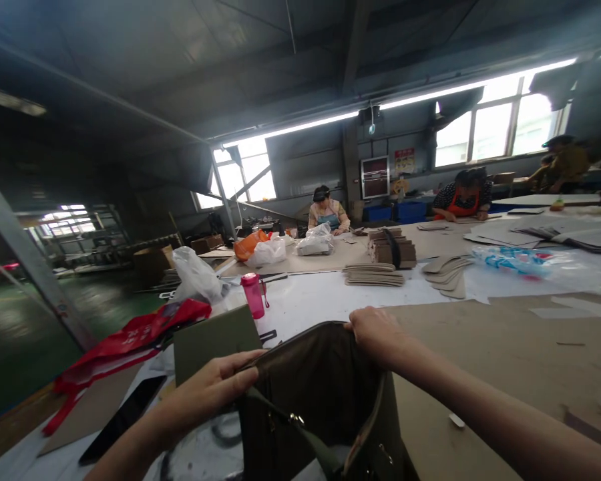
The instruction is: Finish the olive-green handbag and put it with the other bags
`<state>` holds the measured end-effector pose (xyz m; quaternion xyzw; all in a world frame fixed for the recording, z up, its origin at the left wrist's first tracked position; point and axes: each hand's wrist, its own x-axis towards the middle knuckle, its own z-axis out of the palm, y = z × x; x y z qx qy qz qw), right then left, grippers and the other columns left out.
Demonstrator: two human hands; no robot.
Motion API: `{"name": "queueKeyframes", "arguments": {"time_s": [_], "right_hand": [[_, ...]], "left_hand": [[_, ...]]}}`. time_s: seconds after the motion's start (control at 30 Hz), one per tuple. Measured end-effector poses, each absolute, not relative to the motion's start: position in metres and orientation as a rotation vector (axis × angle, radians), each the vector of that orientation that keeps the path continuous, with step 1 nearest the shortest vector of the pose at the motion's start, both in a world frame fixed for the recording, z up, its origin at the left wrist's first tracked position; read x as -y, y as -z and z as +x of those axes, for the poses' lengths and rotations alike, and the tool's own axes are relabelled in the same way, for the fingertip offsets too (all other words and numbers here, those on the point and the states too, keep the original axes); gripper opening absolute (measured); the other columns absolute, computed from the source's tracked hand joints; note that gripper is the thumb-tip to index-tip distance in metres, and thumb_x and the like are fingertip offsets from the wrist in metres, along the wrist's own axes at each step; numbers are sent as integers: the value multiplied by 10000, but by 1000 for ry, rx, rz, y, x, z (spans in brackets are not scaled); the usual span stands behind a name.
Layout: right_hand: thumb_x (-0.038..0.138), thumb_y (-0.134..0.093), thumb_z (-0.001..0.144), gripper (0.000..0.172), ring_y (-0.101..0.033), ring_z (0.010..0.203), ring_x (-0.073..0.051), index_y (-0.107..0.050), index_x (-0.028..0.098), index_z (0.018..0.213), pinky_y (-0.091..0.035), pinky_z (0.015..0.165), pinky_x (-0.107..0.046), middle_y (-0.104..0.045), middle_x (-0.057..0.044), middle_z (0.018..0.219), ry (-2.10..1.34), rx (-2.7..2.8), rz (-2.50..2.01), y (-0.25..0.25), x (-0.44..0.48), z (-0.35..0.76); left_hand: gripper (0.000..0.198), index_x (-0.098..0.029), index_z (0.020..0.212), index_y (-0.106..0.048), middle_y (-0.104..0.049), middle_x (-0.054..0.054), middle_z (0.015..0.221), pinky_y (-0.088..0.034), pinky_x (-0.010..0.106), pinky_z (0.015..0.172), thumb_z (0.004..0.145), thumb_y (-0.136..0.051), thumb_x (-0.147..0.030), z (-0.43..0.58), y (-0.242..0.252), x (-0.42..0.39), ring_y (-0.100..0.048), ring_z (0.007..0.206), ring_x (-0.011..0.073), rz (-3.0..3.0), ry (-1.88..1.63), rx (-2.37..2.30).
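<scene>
A dark olive bag [310, 374] stands close in front of me with its mouth spread wide and its dark lining showing. My left hand [225, 381] grips the rim on the left side, thumb inside and fingers toward the outside. At the far right corner of the rim, my right hand [373, 334] is closed around the edge. Small metal fittings and a strap show on the near side of the bag. Something pale lies low in the opening, too hidden to name. Behind my left hand rests a flat olive panel [215, 341].
A pink bottle [252, 295] stands beyond the bag. Left lie a red bag [140, 337] and a black phone-like slab [123, 421]. Stacked beige pieces [373, 274] and a bundle [390, 248] sit farther back. Co-workers [328, 210] sit across the table.
</scene>
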<state>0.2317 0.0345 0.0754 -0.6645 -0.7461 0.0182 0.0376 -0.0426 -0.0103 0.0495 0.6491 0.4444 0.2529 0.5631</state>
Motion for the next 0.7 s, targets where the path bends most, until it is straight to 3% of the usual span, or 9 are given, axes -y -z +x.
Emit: {"name": "queueKeyframes", "arguments": {"time_s": [0.17,0.37,0.5,0.57,0.7], "right_hand": [[226,-461,850,256,-609,877,-312,-672,98,921,-476,719,-379,-642,-200,890,-27,2255,-2025,-73,-41,228],[193,-453,854,253,-610,883,-307,-668,83,930,-485,731,-389,-642,-197,898,-20,2237,-2030,-73,-42,227],[182,-443,859,259,-607,897,-304,-661,76,953,-487,738,-384,-638,-199,922,-27,2233,-2038,-73,-41,224],[175,-434,860,266,-606,902,-304,-656,75,968,-488,734,-382,-636,-199,931,-28,2226,-2044,-73,-41,223],[150,-439,841,262,-606,902,-304,-656,80,969,-491,724,-382,-638,-192,933,-36,2208,-2056,-73,-41,221]], "left_hand": [[703,-170,1240,-426,-534,61,1223,-374,293,960,636,-730,-363,-36,-45,10,-474,1140,226,1425,-699,-1034],[716,-136,1224,-423,-545,96,1185,-386,300,918,645,-705,-448,-37,-38,6,-491,1096,239,1428,-777,-1081],[552,-104,937,-580,-615,64,909,-397,259,765,663,-622,-581,-42,-29,0,-540,873,200,1563,-822,-1201],[557,-92,777,-580,-581,40,743,-368,246,666,661,-578,-637,-43,-24,-3,-508,725,161,1593,-851,-1264],[582,-90,729,-558,-510,16,656,-325,239,608,636,-571,-664,-43,-17,-11,-442,637,131,1570,-902,-1305]]}}
